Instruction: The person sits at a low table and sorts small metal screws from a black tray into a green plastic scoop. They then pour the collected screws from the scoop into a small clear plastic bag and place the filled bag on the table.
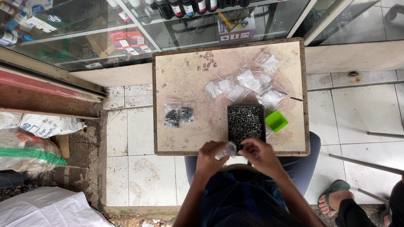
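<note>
A person sits at a small table (176, 80) and looks down at two busy hands. The left hand (209, 159) has its fingers closed around a little clear bag (226, 151). The right hand (260, 154) is just beside it, with its fingers pinched together at the bag's top end. I cannot tell if a screw is between those fingertips.

Just past the fingers sits a black tray (246, 122) full of small silver screws. A green scoop (276, 121) lies a bit beyond the right hand's fingers, touching the tray's side. Further out from the fingers are many filled clear bags (248, 82). Off past the left fingers lie two bags of dark screws (178, 114).

What could go wrong? I think the bag could tip, because it is held over the table's edge, above the lap. Then the screws would fall on the floor tiles (139, 168). A bump of the wrist could also knock the tray, since it sits so close.

Both arms are bent in, elbows near the body, and the hands meet in the middle, palms turned toward each other.
</note>
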